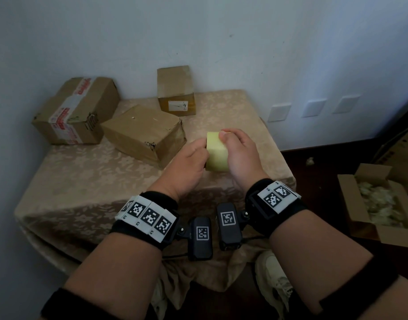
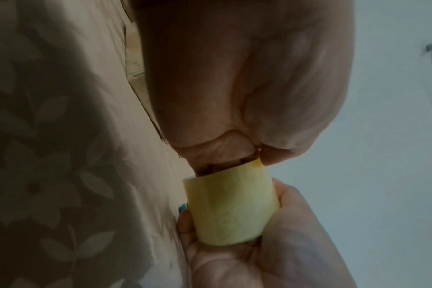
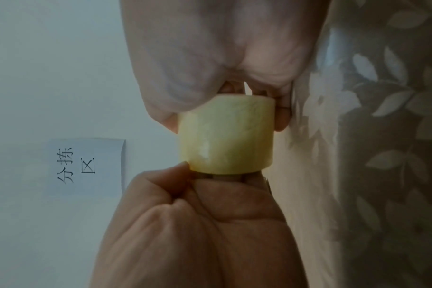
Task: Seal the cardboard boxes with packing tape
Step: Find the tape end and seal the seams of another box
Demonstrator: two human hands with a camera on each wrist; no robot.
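Observation:
A pale yellow roll of packing tape (image 1: 216,153) hangs in the air above the table, held between both hands. My right hand (image 1: 237,146) grips the roll (image 3: 226,136) across its width, thumb on one side and fingers on the other. My left hand (image 1: 191,162) pinches at the rim of the roll (image 2: 231,210) with thumb and forefinger (image 2: 271,155). Three brown cardboard boxes lie beyond the hands: one with red-printed tape (image 1: 76,109) at the left, a plain one (image 1: 145,135) in the middle, a small one (image 1: 176,91) against the wall.
The table (image 1: 83,181) wears a beige floral cloth and stands in a corner of pale walls. An open cardboard box with filling (image 1: 378,204) sits on the dark floor at the right. A paper note (image 3: 86,165) hangs on the wall.

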